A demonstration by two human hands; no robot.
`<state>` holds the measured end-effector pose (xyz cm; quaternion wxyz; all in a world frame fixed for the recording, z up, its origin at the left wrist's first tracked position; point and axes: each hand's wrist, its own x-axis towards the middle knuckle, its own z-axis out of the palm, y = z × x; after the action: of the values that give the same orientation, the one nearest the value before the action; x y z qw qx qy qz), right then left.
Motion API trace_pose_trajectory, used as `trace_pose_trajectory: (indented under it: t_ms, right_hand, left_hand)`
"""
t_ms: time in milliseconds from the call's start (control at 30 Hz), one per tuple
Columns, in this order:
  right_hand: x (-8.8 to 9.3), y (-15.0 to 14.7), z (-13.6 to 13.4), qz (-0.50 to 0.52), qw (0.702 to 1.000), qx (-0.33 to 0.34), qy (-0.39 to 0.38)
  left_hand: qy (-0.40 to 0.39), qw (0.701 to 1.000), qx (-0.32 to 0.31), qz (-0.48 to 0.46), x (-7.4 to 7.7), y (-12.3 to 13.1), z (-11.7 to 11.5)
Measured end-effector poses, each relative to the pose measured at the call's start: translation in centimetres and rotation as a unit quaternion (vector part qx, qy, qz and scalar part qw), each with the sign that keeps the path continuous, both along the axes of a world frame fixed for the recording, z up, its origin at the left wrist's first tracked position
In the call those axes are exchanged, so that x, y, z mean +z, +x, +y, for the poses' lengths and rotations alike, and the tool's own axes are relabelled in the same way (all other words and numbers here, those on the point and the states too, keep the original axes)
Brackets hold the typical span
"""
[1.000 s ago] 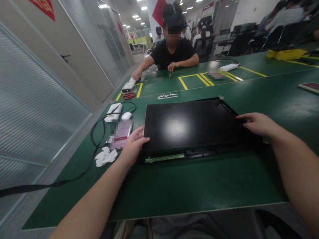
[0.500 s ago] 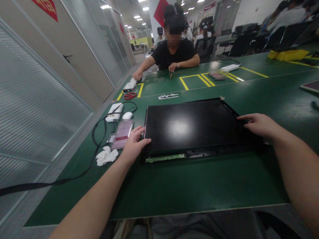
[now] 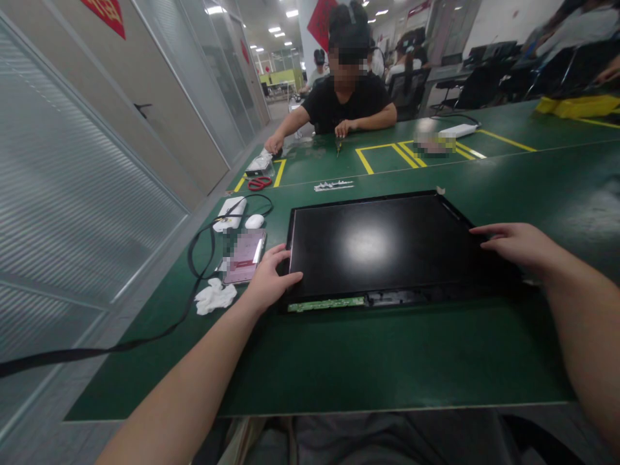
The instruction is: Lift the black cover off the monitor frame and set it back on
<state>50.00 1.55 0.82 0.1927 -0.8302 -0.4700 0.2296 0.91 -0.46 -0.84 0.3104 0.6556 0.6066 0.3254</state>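
Observation:
A black LCD panel (image 3: 387, 245) lies face up within a thin black frame (image 3: 411, 298) on the green table. The frame's rim shows along the far, left and near sides. A green circuit board strip (image 3: 327, 303) sits in the near left part of the frame. My left hand (image 3: 272, 279) grips the panel's left edge, thumb over the top surface and fingers along the side. At the right edge, my right hand (image 3: 516, 244) holds the panel with its index finger and thumb; its other fingers are curled and partly hidden.
Left of the panel lie a phone (image 3: 245, 257), a crumpled tissue (image 3: 216, 297), a white mouse-shaped object (image 3: 254, 221), a white box (image 3: 230, 213) and a black strap (image 3: 194, 248). Farther back are red scissors (image 3: 260, 184) and white strips (image 3: 334, 186). A person (image 3: 346, 97) sits opposite.
The panel has come down into the frame, whose far and left rims now show around it. Both hands have stayed at its edges. The whole view has shifted slightly.

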Motion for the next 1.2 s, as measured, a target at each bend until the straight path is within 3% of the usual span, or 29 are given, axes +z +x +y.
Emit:
trace_pose_trajectory:
  t_ms: [433, 900, 1200]
  right_hand:
    - [-0.6, 0.9, 0.5, 0.012, 1.000, -0.001, 0.019]
    - [0.0, 0.1, 0.2, 0.006, 1.000, -0.008, 0.002]
    - [-0.7, 1.2, 0.7, 0.007, 1.000, 0.013, 0.019]
  left_hand:
    - [0.015, 0.999, -0.007, 0.032, 0.3, 0.0, -0.1]
    - [0.013, 0.999, 0.024, -0.039, -0.1, 0.2, 0.1]
    - [0.013, 0.992, 0.046, -0.118, -0.2, 0.5, 0.2]
